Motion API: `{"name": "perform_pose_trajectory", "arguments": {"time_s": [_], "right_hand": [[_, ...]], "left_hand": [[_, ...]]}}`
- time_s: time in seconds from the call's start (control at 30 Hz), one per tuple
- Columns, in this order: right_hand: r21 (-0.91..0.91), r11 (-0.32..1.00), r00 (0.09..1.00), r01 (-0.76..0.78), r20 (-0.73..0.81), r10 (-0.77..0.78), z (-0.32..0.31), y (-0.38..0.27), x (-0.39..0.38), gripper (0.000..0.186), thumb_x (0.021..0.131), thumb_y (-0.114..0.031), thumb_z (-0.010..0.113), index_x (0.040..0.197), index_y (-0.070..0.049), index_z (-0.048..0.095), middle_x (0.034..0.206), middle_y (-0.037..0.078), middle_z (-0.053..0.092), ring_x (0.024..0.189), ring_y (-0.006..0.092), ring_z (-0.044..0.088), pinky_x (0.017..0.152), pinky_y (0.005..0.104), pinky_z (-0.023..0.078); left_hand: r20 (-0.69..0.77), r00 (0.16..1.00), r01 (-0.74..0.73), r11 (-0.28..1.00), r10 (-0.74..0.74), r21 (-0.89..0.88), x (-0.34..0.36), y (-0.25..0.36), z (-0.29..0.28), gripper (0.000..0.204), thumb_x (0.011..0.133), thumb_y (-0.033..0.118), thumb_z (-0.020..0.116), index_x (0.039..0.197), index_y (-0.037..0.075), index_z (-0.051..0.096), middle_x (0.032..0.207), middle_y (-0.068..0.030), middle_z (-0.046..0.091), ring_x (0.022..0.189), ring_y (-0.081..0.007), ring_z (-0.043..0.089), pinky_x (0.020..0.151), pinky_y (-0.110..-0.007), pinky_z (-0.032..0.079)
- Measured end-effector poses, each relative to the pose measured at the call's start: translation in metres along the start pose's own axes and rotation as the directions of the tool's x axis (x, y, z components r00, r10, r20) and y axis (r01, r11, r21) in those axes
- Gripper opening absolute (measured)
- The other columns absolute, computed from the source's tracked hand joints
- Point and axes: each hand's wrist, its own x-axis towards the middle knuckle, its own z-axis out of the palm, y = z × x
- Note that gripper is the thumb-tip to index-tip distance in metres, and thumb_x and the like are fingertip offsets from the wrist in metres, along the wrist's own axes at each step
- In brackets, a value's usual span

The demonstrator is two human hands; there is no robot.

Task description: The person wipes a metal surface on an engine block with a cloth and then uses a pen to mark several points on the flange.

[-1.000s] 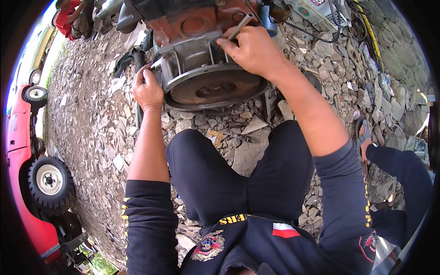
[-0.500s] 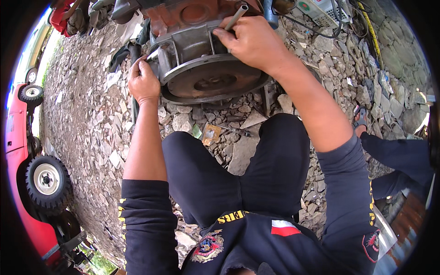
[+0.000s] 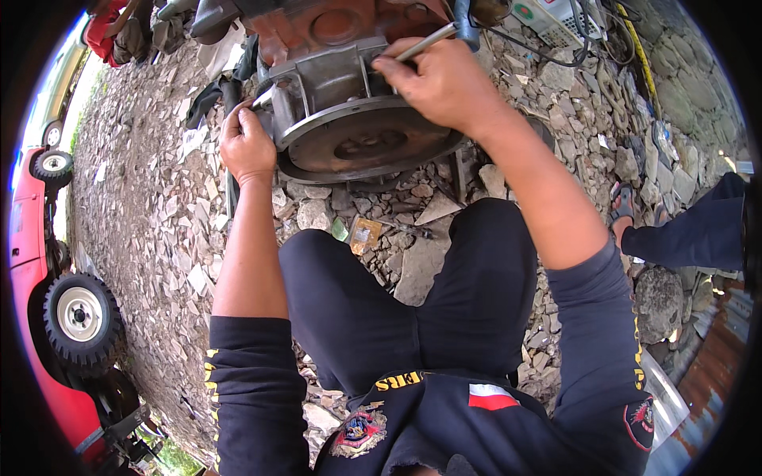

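Observation:
A rust-red engine block (image 3: 317, 32) stands at the top of the view, with a grey metal housing (image 3: 332, 83) and a dark round flywheel (image 3: 365, 145) facing me. My right hand (image 3: 448, 86) is closed around a slim grey metal tube (image 3: 429, 41) at the housing's right side. The tube slants up to the right, and its lower end is hidden by my fingers. At the housing's left edge, my left hand (image 3: 248, 147) pinches something with a pale metallic end; its kind is unclear.
Broken stones cover the ground around my knees. A red vehicle (image 3: 32, 254) with a knobby tyre (image 3: 82, 317) is at the left. At the right are another person's dark-clad leg (image 3: 690, 230) and rusty corrugated sheets (image 3: 722, 349). A pale crate (image 3: 548, 20) and cables lie at the upper right.
The tube in my right hand has tipped further to the right and lower. My left hand stays put. The other person's legs at the right have shifted.

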Motion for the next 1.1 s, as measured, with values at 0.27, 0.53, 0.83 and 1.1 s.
{"name": "perform_pose_trajectory", "arguments": {"time_s": [0.27,0.53,0.83,1.1], "right_hand": [[0.031,0.999,0.999,-0.010,-0.053,0.011,0.005,0.000,-0.008,0.023,0.089,-0.026,0.063,0.090,-0.004,0.071,0.074,0.018,0.066,0.071,0.0365,0.064,0.062,0.0413,0.051],[0.102,0.995,0.996,-0.013,-0.088,0.022,0.007,0.004,-0.011,0.018,0.088,-0.020,0.066,0.087,-0.003,0.071,0.077,0.017,0.067,0.070,0.0356,0.065,0.060,0.0394,0.050],[0.120,0.991,0.954,0.060,-0.298,-0.022,0.019,0.001,-0.026,0.013,0.086,-0.012,0.069,0.086,0.001,0.070,0.082,0.014,0.070,0.071,0.0307,0.067,0.062,0.0347,0.052],[0.230,0.957,0.980,-0.179,-0.041,0.193,-0.010,0.001,-0.002,0.030,0.089,-0.030,0.064,0.084,-0.002,0.071,0.072,0.019,0.066,0.070,0.0373,0.065,0.065,0.0422,0.050]], "left_hand": [[-0.004,1.000,-0.007,0.998,0.007,0.064,-0.004,0.005,0.001,0.027,0.093,0.024,0.052,0.101,0.009,0.074,0.095,-0.0109,0.072,0.088,-0.0227,0.066,0.082,-0.033,0.050],[0.004,0.999,-0.046,0.999,0.046,0.010,0.002,0.004,0.003,0.027,0.094,0.023,0.052,0.100,0.008,0.074,0.095,-0.0100,0.072,0.087,-0.0220,0.066,0.082,-0.032,0.049],[0.024,1.000,-0.006,0.999,0.007,-0.040,-0.001,-0.002,0.003,0.027,0.095,0.024,0.051,0.101,0.009,0.073,0.093,-0.0099,0.072,0.086,-0.0192,0.065,0.081,-0.032,0.049],[0.037,0.999,-0.018,0.998,0.021,-0.068,0.000,-0.005,0.004,0.027,0.095,0.023,0.051,0.102,0.008,0.073,0.094,-0.0095,0.072,0.088,-0.0183,0.065,0.082,-0.031,0.049]]}}
